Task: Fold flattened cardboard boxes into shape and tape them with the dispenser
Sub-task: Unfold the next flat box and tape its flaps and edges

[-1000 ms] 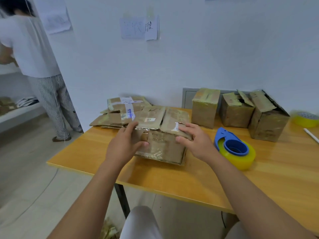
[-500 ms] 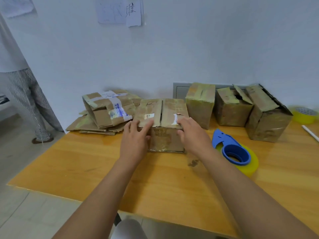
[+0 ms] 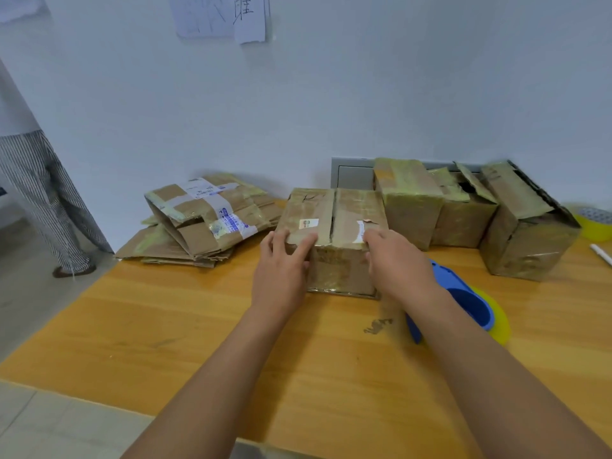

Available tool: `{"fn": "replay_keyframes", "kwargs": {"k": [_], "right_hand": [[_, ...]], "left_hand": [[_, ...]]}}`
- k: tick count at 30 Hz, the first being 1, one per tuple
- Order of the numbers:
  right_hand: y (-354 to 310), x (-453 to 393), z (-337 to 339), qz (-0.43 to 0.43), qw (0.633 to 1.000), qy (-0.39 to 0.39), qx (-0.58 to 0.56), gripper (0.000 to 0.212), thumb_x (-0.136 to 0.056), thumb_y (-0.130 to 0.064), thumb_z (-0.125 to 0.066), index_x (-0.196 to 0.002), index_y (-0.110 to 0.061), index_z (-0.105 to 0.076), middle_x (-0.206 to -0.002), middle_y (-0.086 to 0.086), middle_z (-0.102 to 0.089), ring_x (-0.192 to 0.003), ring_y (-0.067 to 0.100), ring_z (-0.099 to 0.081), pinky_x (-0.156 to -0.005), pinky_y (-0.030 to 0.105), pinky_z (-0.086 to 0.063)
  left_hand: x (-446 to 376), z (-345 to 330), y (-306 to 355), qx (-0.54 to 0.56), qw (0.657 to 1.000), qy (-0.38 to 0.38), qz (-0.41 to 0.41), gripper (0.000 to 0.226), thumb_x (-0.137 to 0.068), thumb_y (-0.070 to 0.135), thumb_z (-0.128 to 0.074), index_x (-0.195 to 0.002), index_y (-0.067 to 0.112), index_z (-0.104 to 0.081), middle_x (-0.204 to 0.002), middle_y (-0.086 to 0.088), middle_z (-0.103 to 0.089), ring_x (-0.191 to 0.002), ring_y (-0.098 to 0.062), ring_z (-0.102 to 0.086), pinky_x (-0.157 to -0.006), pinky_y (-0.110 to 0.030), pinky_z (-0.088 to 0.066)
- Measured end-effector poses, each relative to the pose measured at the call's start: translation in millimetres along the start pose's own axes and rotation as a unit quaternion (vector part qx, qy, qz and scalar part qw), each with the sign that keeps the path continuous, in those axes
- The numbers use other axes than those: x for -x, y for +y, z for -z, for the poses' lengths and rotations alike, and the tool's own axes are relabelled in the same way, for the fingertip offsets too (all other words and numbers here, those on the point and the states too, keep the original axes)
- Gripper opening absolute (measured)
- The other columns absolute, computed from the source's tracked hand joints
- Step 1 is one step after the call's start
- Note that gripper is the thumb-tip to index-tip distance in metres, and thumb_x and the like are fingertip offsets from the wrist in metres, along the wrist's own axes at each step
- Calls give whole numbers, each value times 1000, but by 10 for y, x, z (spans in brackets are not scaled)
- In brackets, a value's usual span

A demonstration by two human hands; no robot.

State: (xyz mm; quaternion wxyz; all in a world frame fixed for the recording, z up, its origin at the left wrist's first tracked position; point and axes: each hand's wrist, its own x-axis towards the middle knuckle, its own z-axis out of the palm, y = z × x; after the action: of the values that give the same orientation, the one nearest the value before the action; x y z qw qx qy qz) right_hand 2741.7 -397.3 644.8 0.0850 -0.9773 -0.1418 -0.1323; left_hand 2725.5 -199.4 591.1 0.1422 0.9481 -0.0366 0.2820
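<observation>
A folded brown cardboard box [image 3: 334, 213] stands on the wooden table [image 3: 198, 342], its two top flaps closed with a seam down the middle. My left hand [image 3: 281, 270] lies against its near left corner, fingers straight on the top edge. My right hand [image 3: 394, 263] presses the near right corner with straight fingers. A blue tape dispenser with a yellow roll [image 3: 470, 306] lies on the table just right of my right forearm, partly hidden by it. A pile of flattened boxes [image 3: 198, 223] sits at the left.
Three folded boxes [image 3: 463, 210] stand in a row along the wall at the back right. A yellow tape roll [image 3: 594, 223] and a white pen [image 3: 601, 255] lie at the far right. A person in striped trousers [image 3: 43, 193] stands left of the table.
The box has gone from tilted with flaps up to standing square with flaps closed. Both hands stayed on its near corners. The view has dropped and moved closer.
</observation>
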Motion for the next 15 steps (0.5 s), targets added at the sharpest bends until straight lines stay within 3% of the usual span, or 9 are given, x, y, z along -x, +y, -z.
{"fn": "replay_keyframes", "kwargs": {"k": [3,5,6,7,9,15], "right_hand": [[42,-103,-45,-18,1000,4,-2,23,-101,-13,-48,-124,-16,-51,-124,4,-52,-109,20,-46,-69,33,-44],[76,-170,-98,-19,999,-30,2,43,-104,-26,-46,-144,-12,-38,-150,11,-38,-139,27,-33,-99,40,-45],[89,-188,-115,-25,998,-62,1,57,-105,-34,-44,-154,-12,-24,-162,13,-21,-150,29,-16,-115,45,-31],[105,-201,-120,-31,995,-90,1,69,-105,-40,-42,-158,-12,-10,-167,12,-4,-154,28,0,-123,49,-15],[149,-239,-136,-31,993,-112,6,81,-103,-51,-40,-159,-16,7,-166,9,13,-153,27,15,-124,53,0],[250,-451,-237,-29,993,-118,3,92,-95,-69,-36,-157,-27,17,-161,7,31,-149,28,28,-121,56,10]], "left_hand": [[-130,-120,52,8,1000,-12,9,53,-95,19,-61,-144,33,-45,-153,-19,-32,-142,-45,-22,-90,-48,-50],[-234,-204,56,12,999,-35,16,60,-95,34,-62,-149,36,-35,-158,-18,-21,-148,-41,-8,-104,-47,-42],[-286,-240,56,10,999,-43,15,65,-94,42,-63,-150,37,-32,-160,-18,-18,-149,-41,-5,-108,-47,-39],[-336,-275,55,5,999,-50,13,70,-92,48,-64,-151,37,-30,-160,-19,-17,-150,-41,-3,-112,-48,-35],[-418,-367,37,-17,998,-52,10,78,-87,60,-62,-153,37,-27,-161,-22,-15,-150,-43,-1,-118,-49,-25],[-607,-592,66,-32,998,-42,27,81,-86,77,-37,-155,38,-20,-163,-22,0,-149,-43,13,-122,-49,-1]]}}
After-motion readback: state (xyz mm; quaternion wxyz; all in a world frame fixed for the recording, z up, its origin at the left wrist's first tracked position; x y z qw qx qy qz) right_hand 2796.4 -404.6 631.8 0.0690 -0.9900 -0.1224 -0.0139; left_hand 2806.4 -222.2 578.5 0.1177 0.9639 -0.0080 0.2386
